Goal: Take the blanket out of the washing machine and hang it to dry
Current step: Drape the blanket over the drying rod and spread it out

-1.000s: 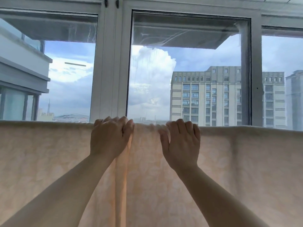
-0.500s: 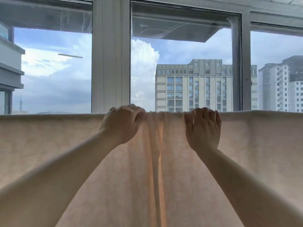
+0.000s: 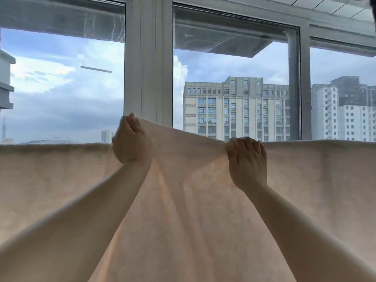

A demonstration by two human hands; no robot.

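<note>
From where I stand, no writing, label, brand or number can be read anywhere. The blanket (image 3: 203, 200) shows only a faint pattern, and the buildings (image 3: 236, 108) beyond the window bear no legible sign.

A pale peach blanket (image 3: 203, 200) of soft, matt cloth with a fuzzy nap along its top edge, thin enough for daylight to glow through, its weave faintly mottled. Above the blanket, a window frame (image 3: 146, 78) in smooth, white-painted finish with a slight sheen; beside it, glossy glass (image 3: 234, 68) smeared with streaks and film near the top.
</note>
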